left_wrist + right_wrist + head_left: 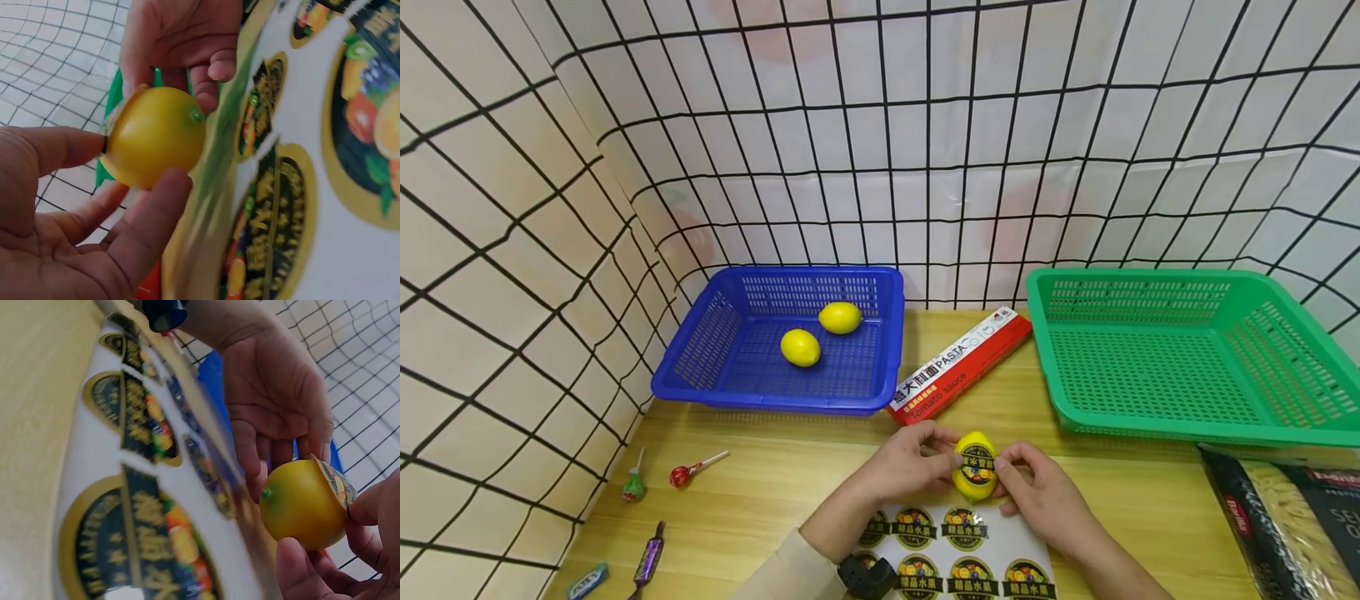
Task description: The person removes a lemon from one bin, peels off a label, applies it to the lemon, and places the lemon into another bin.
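Note:
Both hands hold a yellow lemon (973, 490) above a sheet of round labels (951, 560). A black and gold fruit sticker (978, 464) lies on its upper side; in the right wrist view part of the sticker's edge (337, 482) stands off the skin. My left hand (910, 463) grips the lemon from the left, its thumb at the sticker and its fingers around the fruit. From the other side my right hand (1043, 493) holds it, thumb and forefinger at the sticker's right edge. The lemon's green-tipped end (197, 116) shows in the left wrist view.
Two lemons (801, 347) lie in a blue basket (775, 402). A green basket (1060, 392) stands right, with a red pasta box (962, 367) between. Lollipops (681, 476) and wrapped sweets (649, 560) lie left, a pasta bag (1285, 525) right. Gridded cloth (910, 142) walls the back.

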Demonstrator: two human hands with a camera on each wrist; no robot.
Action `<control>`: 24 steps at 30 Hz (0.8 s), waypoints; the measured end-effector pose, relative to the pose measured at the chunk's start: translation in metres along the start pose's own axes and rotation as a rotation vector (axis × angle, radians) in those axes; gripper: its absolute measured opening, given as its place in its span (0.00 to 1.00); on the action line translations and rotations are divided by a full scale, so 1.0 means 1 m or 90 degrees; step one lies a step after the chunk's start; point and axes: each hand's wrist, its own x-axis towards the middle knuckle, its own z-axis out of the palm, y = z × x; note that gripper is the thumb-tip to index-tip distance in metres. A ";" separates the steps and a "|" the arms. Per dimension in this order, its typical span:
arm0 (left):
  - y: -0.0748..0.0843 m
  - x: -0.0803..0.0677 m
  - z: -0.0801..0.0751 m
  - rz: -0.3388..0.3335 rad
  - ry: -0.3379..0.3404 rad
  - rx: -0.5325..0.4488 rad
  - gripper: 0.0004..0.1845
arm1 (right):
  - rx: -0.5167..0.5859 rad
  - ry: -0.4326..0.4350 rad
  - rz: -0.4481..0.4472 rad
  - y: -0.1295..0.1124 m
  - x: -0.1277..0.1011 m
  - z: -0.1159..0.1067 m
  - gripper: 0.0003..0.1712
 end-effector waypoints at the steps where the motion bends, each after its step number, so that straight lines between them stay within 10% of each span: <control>1: 0.001 0.000 0.000 0.003 -0.003 -0.015 0.17 | -0.002 0.002 -0.002 -0.003 -0.001 -0.001 0.10; 15: 0.025 -0.012 0.001 0.034 -0.039 -0.105 0.25 | -0.023 0.012 -0.110 -0.036 -0.018 -0.010 0.14; 24: 0.031 -0.016 0.001 0.044 -0.052 -0.159 0.25 | -0.182 -0.001 -0.142 -0.061 -0.004 -0.006 0.25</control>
